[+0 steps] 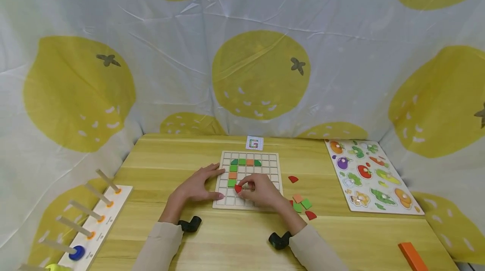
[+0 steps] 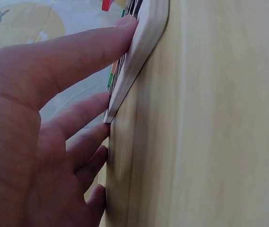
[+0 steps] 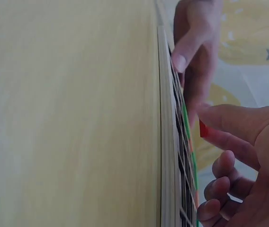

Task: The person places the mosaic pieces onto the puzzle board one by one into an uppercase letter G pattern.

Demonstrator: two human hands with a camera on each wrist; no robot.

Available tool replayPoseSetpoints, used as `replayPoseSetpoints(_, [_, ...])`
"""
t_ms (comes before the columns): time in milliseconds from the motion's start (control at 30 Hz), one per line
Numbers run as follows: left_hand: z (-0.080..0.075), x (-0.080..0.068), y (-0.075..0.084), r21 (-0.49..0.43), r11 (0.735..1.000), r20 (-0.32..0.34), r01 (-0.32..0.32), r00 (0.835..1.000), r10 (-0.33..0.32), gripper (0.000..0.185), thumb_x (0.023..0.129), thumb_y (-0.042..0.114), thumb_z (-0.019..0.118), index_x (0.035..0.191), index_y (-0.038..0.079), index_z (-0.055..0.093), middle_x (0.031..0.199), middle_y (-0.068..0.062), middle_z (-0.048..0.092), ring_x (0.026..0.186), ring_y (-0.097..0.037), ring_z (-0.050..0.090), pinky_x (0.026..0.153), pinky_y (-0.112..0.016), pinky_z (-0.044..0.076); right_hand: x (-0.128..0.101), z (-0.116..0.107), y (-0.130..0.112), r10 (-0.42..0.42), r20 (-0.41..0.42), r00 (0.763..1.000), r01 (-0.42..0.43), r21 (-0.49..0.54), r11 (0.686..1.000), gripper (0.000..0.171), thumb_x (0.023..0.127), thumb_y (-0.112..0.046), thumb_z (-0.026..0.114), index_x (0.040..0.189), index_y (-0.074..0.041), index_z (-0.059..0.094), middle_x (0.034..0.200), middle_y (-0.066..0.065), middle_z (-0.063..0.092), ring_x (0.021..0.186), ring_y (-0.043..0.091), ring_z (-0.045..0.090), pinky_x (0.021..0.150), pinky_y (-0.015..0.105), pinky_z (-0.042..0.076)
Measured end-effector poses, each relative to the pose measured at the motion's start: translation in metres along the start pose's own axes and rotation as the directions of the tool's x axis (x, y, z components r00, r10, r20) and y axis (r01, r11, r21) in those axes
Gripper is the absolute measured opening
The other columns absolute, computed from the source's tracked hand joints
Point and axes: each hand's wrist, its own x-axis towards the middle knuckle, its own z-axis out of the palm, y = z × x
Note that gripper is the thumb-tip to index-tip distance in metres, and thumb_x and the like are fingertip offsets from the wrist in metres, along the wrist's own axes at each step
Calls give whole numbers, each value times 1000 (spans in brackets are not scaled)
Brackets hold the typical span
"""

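Observation:
A square wooden grid board [image 1: 273, 159] lies on the table. Set in its cells are a top row and a left column of tiles: dark green rounded corners [image 1: 258, 163], green squares [image 1: 233, 168] and orange squares [image 1: 233, 175]. My right hand [image 1: 261, 189] pinches a red quarter-circle tile [image 1: 238, 188] between thumb and index finger, close over the board just below the column's lowest green square. In the right wrist view the other fingers curl loosely. My left hand [image 1: 195, 184] rests at the board's left edge, thumb [image 2: 125, 26] on its rim, fingers spread along the side.
Loose red, orange and green tiles [image 1: 306, 203] lie right of the board. A small pattern card [image 1: 254, 143] sits behind it. A vegetable puzzle board [image 1: 379, 178] is at right, an orange block [image 1: 412, 256] at front right. At left stands a rack of pegs [image 1: 117, 208].

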Motion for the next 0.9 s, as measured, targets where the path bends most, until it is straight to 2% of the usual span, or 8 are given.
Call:
replayPoseSetpoints(333, [0,0,1,-4,1000,11,5,1000,-5,86,82,54,81,155,24,49,170,-8,29,158,-41,22,125,-66,20,6,15,-10,-20,19,1000,21,-33,999,20,90,-23,79,108,-16,80,71,-5,52,64,8,45,57,21,35])
replayPoseSetpoints(733, [0,-1,3,-13,1000,7,-15,1000,15,85,82,49,81,155,20,49,170,-10,29,158,-38,22,128,-63,16,9,20,-12,-2,25,1000,4,-69,998,20,90,-25,79,109,-19,80,64,-8,47,59,6,42,54,21,30])
replayPoseSetpoints(900, [-1,-1,3,-5,1000,6,0,1000,0,85,82,50,81,155,21,49,170,-9,29,158,-39,22,127,-64,17,9,20,-13,-14,22,1000,15,-68,998,20,90,-23,79,109,-17,79,66,-7,49,59,6,43,53,21,31])
